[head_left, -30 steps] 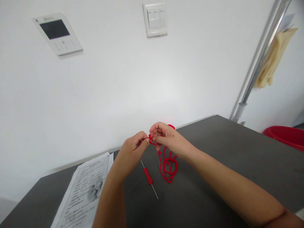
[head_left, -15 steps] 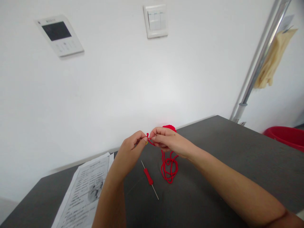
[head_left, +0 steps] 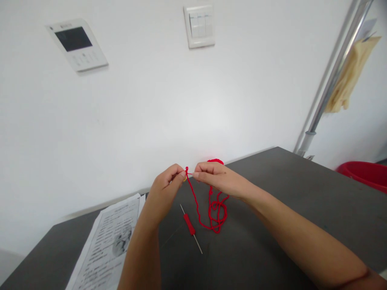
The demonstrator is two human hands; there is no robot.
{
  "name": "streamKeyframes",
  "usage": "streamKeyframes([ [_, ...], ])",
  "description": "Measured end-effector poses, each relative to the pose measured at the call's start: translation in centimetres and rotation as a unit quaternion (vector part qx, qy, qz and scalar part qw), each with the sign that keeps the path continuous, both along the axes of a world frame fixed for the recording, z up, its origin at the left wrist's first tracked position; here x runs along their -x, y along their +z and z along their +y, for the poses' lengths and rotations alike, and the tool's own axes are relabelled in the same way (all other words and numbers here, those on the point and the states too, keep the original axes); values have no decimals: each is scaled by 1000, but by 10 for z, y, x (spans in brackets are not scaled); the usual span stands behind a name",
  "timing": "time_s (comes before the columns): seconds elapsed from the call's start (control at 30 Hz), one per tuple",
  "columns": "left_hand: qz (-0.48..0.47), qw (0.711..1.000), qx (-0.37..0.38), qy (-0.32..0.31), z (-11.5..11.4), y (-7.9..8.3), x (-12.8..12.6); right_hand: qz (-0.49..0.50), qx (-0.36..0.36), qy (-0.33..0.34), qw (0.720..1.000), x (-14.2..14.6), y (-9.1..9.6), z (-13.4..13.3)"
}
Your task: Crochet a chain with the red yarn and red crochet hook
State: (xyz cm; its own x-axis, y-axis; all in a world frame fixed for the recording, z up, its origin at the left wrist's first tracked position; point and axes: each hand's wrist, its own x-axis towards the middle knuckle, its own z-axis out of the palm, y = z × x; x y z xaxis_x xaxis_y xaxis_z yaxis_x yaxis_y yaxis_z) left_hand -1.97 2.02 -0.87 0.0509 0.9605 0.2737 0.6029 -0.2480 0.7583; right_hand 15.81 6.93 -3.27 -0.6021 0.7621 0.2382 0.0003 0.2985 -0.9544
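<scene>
Above a dark grey table (head_left: 272, 201), my left hand (head_left: 167, 186) and my right hand (head_left: 215, 178) both pinch a strand of red yarn (head_left: 211, 209). Their fingertips almost meet at a small knot or loop. From the pinch one strand hangs down to a loose tangle of yarn lying on the table. A red yarn ball (head_left: 215, 161) peeks out behind my right hand, mostly hidden. A crochet hook with a red grip (head_left: 190, 225) lies on the table below my hands, untouched.
A printed paper sheet (head_left: 105, 245) lies at the table's left. The white wall behind carries a light switch (head_left: 198, 25) and an intercom panel (head_left: 77, 43). A metal pole (head_left: 332, 76) with beige gloves (head_left: 347, 76) stands at the right, with a red basin (head_left: 364, 173) beyond the table.
My hands have drawn slightly apart and risen a little. A strand of yarn now hangs free from the pinch down to the tangle.
</scene>
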Motion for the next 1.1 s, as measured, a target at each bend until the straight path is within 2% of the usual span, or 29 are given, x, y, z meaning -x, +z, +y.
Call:
streamKeyframes([
  [0.1, -16, 999, -12, 25, 1, -1, 2, 36, 39, 23, 998, -4, 4, -2],
  [0.23, -26, 999, -13, 38, 2, -1, 2, 160, 97, 86, 979, -2, 8, -11],
  [0.37, -47, 999, -9, 16, 2, -2, -3, 248, 83, 18, 965, 6, 5, -18],
  [0.47, -73, 997, -20, 5, 3, -4, -7, 251, 26, -41, 967, 12, -3, -18],
  [0.57, -89, 996, -31, 2, 2, -5, -11, 183, -95, -120, 971, 15, -11, -17],
  [0.67, -84, 996, -42, 2, 0, -5, -14, 83, -259, -181, 945, 16, -15, -15],
  [0.7, -73, 996, -46, 6, -1, -5, -15, 58, -295, -190, 935, 16, -15, -14],
  [0.77, -42, 998, -54, 15, -2, -5, -17, 22, -324, -195, 926, 15, -14, -12],
  [0.9, 31, 996, -80, 10, -3, -7, -19, -41, -305, -186, 933, 12, -10, -8],
  [1.0, 81, 991, -108, -1, -2, -10, -20, -49, -280, -181, 942, 10, -8, -6],
  [1.1, 119, 982, -142, -19, -1, -13, -20, -16, -184, -161, 970, 9, -6, -2],
])
